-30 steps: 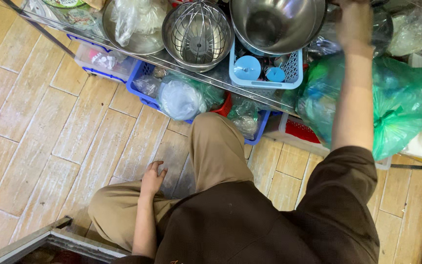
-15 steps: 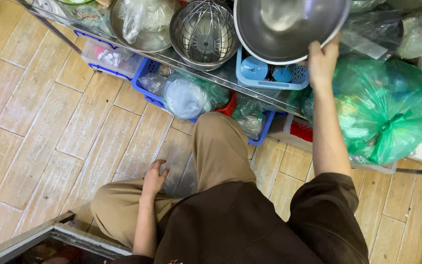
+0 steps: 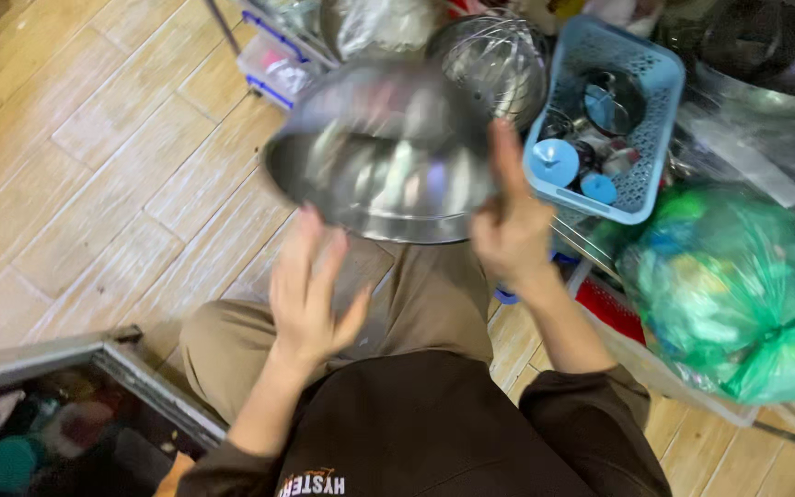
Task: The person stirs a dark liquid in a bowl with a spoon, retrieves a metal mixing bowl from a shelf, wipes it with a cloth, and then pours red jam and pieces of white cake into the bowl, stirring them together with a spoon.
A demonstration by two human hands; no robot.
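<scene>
Nearest the camera, a dark brown sleeved top and tan trousers fill the bottom of the view, the person crouched over a pale wood-grain tile floor point(image 3: 75, 184). At lower left lies the grey metal edge of a frame point(image 3: 94, 354) with dim, blurred things beneath it.

Just above the knees, the left hand point(image 3: 310, 294) rises palm-up, fingers spread and loose, its fingertips at or just below the near rim of a wide, round stainless-steel mixing bowl point(image 3: 384, 156); motion blur makes it hard to tell whether they touch. The right hand point(image 3: 512, 221) grips the bowl's right rim, fingers stretched up along the wall and pressed against the metal. The bowl hangs in the air over the lap, tilted, its mouth seemingly turned down and toward the person, its smooth shiny outer wall facing up and away. Its widest span runs left to right.

Just behind it stands a steel wire whisk-like basket point(image 3: 499, 60). To the right sits a pale blue perforated plastic basket point(image 3: 650, 120) holding round blue lids. Right of that bulges a knotted translucent green plastic bag point(image 3: 738, 294). Farthest back, more steel bowls point(image 3: 766, 55) and clear bags crowd a wire rack.
</scene>
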